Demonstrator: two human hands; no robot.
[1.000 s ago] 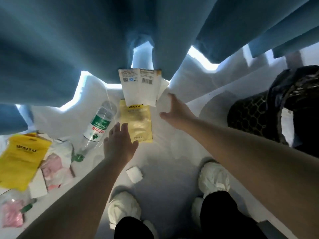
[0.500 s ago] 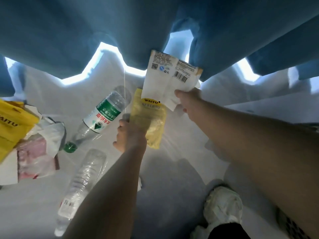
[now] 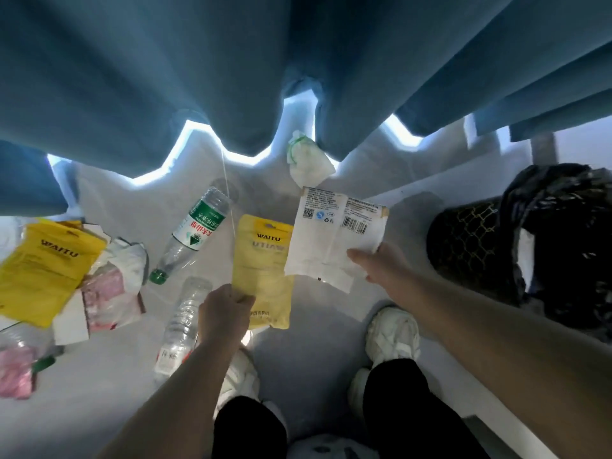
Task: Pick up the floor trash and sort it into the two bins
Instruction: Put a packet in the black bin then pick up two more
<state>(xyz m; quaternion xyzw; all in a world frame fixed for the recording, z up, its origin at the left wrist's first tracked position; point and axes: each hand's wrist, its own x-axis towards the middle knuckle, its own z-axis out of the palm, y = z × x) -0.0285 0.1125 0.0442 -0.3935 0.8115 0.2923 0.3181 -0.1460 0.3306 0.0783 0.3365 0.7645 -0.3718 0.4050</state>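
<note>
My left hand (image 3: pixel 224 312) pinches the lower left edge of a yellow WAITU pouch (image 3: pixel 261 270), lifted off the floor. My right hand (image 3: pixel 381 265) holds a white packet with a barcode (image 3: pixel 331 236) by its lower right corner, raised beside the pouch. A green-label bottle (image 3: pixel 195 230) and a clear bottle (image 3: pixel 182 323) lie on the white floor to the left. A crumpled white wrapper (image 3: pixel 306 159) sits by the curtain. A bin with a black bag (image 3: pixel 543 240) stands at the right.
Blue curtains (image 3: pixel 231 67) hang across the top. More trash lies at the left: another yellow pouch (image 3: pixel 43 266), a clear bag with pink content (image 3: pixel 106 293), a pink packet (image 3: pixel 16 372). My white shoes (image 3: pixel 394 332) stand below my hands.
Both hands have taken hold of their packets and lifted them. The view has pulled back and swung right, bringing the black-bagged bin back into sight.
</note>
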